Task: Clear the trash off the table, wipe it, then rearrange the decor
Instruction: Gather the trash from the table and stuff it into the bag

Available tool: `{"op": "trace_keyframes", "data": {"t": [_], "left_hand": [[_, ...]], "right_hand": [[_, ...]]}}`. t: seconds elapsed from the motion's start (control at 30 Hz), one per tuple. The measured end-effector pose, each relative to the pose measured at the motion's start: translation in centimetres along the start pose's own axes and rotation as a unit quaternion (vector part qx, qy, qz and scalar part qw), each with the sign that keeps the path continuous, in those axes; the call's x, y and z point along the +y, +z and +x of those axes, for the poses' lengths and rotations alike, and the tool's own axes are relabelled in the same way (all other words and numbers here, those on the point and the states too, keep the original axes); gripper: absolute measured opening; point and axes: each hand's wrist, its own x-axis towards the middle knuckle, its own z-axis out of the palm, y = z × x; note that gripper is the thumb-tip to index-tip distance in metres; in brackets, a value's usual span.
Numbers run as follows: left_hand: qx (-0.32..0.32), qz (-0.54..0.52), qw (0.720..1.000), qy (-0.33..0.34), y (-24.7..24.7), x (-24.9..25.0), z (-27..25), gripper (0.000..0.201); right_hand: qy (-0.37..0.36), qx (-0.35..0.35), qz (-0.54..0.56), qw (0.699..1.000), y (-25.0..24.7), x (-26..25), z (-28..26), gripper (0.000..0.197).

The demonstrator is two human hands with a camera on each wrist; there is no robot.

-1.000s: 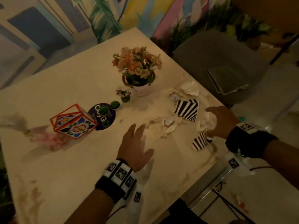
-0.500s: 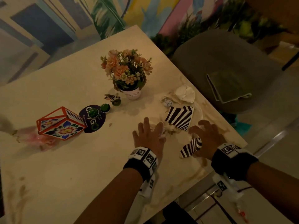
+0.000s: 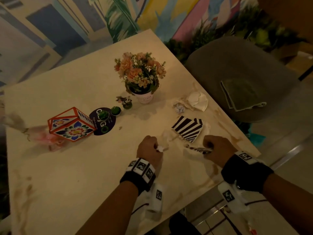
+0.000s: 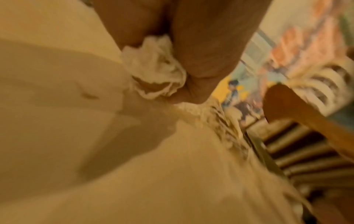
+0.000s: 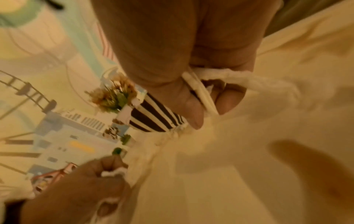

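My left hand (image 3: 149, 148) is a fist around a crumpled white tissue (image 3: 159, 148), its frills showing between the fingers (image 4: 153, 65). My right hand (image 3: 216, 147) grips a black-and-white striped paper piece (image 3: 199, 149) together with white tissue (image 5: 229, 75). A larger striped napkin (image 3: 188, 128) lies just beyond both hands on the pale table (image 3: 84, 167). More crumpled tissue (image 3: 197, 100) and a small foil ball (image 3: 179, 108) sit near the table's right edge.
A flower pot (image 3: 141, 77), tiny plants (image 3: 126, 102), a dark round coaster (image 3: 102, 122) and a floral red-framed box (image 3: 72, 127) stand mid-table. A pink spill (image 3: 49, 138) stains the left side. A grey chair (image 3: 237, 78) holds a folded cloth (image 3: 242, 94).
Both hands moved forward over the trash, then curled into fists. The left has taken hold of tissue, the right the striped paper. The head view shifted closer.
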Motion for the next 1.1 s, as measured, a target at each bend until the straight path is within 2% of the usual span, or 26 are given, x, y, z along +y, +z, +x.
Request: {"op": "trace_keyframes", "data": {"t": [0.1,0.2,0.37,0.53,0.6,0.73,0.87,0.97,1.1], "left_hand": [[0.017,-0.059,0.996,-0.059,-2.0,-1.4,-0.4,0.022],[0.021,-0.13,0.986,-0.099,-3.4,-3.7,-0.9,0.027],[0.087,-0.339,0.915,-0.203,-6.9,-7.7,-4.4,0.03],[0.176,-0.445,0.842,-0.251,-11.0,-12.0,-9.0,0.035],[0.195,-0.469,0.822,-0.257,-12.6,-14.5,-10.7,0.037],[0.195,-0.482,0.814,-0.26,-15.8,-20.5,-14.1,0.03],[0.194,-0.464,0.813,-0.292,-18.9,-26.6,-17.2,0.035],[0.189,-0.432,0.824,-0.314,-21.7,-31.7,-19.2,0.03],[0.161,-0.444,0.82,-0.324,-24.5,-39.0,-21.7,0.023]], "right_hand": [[-0.001,0.036,0.035,0.999,-2.4,-1.2,-0.9,0.022],[-0.048,0.046,0.083,0.994,-5.1,-3.2,-1.6,0.033],[-0.089,0.057,0.127,0.986,-6.9,-8.0,-0.5,0.024],[-0.103,0.041,0.169,0.979,-4.6,-14.9,1.0,0.038],[-0.11,0.023,0.177,0.978,-2.7,-18.0,0.8,0.039],[-0.163,0.0,0.163,0.973,2.3,-24.5,-0.6,0.032],[-0.192,-0.009,0.123,0.974,7.8,-30.3,-2.7,0.025],[-0.207,-0.023,0.109,0.972,12.5,-34.7,-4.8,0.037],[-0.238,-0.043,0.081,0.967,18.3,-40.0,-7.8,0.033]]}}
